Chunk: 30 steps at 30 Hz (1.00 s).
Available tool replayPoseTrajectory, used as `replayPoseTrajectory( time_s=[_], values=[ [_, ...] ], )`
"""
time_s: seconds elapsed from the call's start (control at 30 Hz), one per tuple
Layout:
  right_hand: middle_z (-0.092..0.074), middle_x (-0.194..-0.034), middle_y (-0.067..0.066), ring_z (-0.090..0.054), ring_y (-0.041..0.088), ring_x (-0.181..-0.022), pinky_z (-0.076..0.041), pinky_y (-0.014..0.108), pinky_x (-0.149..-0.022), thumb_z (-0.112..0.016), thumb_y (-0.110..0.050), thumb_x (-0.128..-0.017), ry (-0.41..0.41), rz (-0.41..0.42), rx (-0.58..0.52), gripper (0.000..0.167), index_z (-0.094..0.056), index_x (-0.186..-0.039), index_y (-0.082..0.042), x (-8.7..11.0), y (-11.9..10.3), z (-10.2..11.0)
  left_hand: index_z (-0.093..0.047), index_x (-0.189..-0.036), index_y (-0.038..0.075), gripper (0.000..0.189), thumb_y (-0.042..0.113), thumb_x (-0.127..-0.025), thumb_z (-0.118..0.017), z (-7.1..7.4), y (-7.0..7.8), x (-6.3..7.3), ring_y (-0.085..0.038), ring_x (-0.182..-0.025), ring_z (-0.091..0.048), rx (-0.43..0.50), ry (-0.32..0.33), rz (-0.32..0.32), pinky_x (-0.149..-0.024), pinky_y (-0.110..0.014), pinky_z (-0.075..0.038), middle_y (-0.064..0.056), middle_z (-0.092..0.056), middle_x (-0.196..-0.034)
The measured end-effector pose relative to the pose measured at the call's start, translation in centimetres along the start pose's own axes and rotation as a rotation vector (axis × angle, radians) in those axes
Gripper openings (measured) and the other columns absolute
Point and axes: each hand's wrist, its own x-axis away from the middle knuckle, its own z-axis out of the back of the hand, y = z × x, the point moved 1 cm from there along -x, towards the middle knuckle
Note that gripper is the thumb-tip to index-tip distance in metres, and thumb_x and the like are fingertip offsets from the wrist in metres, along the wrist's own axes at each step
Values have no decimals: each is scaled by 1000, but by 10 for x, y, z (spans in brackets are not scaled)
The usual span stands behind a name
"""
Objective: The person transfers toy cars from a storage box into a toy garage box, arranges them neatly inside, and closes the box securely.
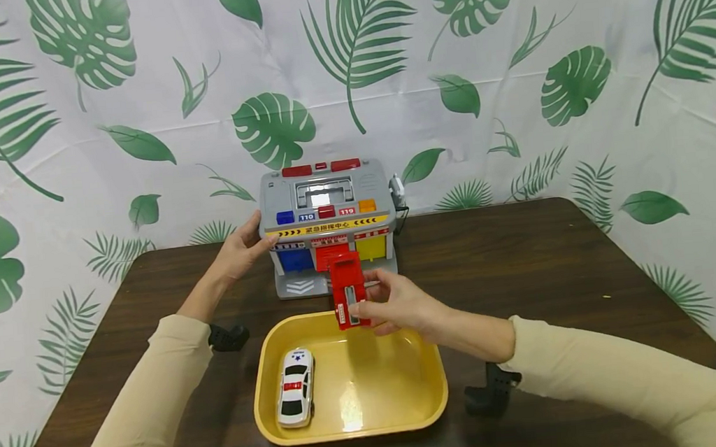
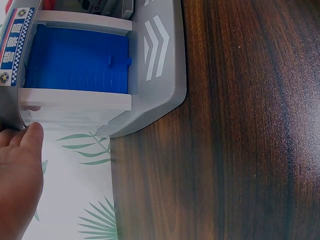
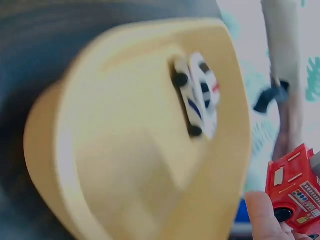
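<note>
A grey toy garage point(image 1: 326, 215) with blue, red and yellow doors stands toward the back of the table. My left hand point(image 1: 241, 250) holds its left front corner, thumb on the front edge and fingers along the side. In the left wrist view, the fingertips are at the garage's side near the blue door point(image 2: 77, 60). With my right hand point(image 1: 405, 302) I grip a red toy fire truck point(image 1: 348, 291) between thumb and fingers. The truck is raised in front of the red door, over the yellow tray's far edge; it also shows in the right wrist view point(image 3: 295, 187).
A yellow tray point(image 1: 353, 434) sits in front of the garage. Inside it, at the left, lies a white toy police car point(image 1: 296, 388). A small grey piece point(image 1: 397, 191) sticks out from the garage's right side. Behind the dark wooden table point(image 1: 525, 259) hangs a leaf-patterned cloth point(image 1: 182, 76).
</note>
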Motion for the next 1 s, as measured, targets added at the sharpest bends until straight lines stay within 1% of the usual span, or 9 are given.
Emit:
replayPoseTrajectory(
  time_s=[0.13,0.2,0.27,0.33,0.43,0.5,0.63,0.73,1.0],
  values=[
    [-52,-119,18,-63,34,-95,-57,40,-76,-68,-24,-86,46,34,24,66,-34,-141,-9,-4,-3,21,-2,-150,1,80,20,-95,-57,-2,13,7,-34,-141,-23,11,-7,6,-113,-47,-22,-18,-12,-156],
    [-51,-121,18,-63,35,-97,-57,41,-77,-68,-24,-87,61,47,36,68,-32,-143,-9,-6,-2,31,-2,-150,1,80,20,-95,-57,-2,14,8,-34,-141,-23,9,-7,10,-113,-47,-22,-18,-13,-156],
    [-51,-122,19,-63,34,-96,-57,41,-77,-67,-24,-87,73,50,52,69,-32,-145,-10,-8,0,39,-1,-150,2,80,20,-95,-57,-1,10,6,-34,-140,-24,6,-6,7,-113,-47,-22,-18,-13,-156],
    [-51,-123,19,-63,32,-96,-57,40,-77,-67,-23,-88,79,49,75,68,-32,-145,-9,-10,2,46,-1,-150,3,81,22,-95,-57,0,3,2,-34,-140,-25,3,-5,-1,-113,-47,-23,-18,-14,-156],
    [-51,-124,20,-62,31,-97,-57,41,-77,-67,-23,-88,83,54,124,68,-34,-145,-8,-12,4,55,-1,-151,7,83,25,-94,-58,1,-7,-2,-32,-139,-27,0,0,-13,-112,-47,-24,-16,-15,-156],
    [-51,-126,20,-61,31,-99,-57,42,-78,-68,-22,-87,82,64,165,68,-35,-144,-7,-13,6,61,-1,-151,9,83,26,-94,-59,1,-10,-4,-31,-139,-28,2,4,-16,-112,-47,-24,-14,-16,-156],
    [-49,-130,20,-59,30,-102,-56,44,-79,-69,-22,-86,66,88,238,68,-37,-142,-4,-17,9,72,-2,-151,11,85,30,-93,-60,1,-12,-4,-30,-139,-28,-5,10,-11,-113,-45,-25,-12,-15,-157],
    [-49,-131,21,-59,30,-101,-56,45,-79,-70,-21,-85,42,95,280,67,-39,-141,-3,-20,12,78,-2,-151,9,85,31,-93,-60,2,-12,-6,-29,-140,-27,-10,10,-13,-113,-45,-25,-12,-15,-157],
    [-51,-131,20,-58,32,-105,-55,47,-82,-71,-19,-84,21,67,346,65,-42,-140,-3,-31,20,83,-2,-151,6,84,28,-93,-59,3,-15,-9,-28,-141,-25,5,1,-40,-113,-44,-24,-14,-14,-156]
  ],
)
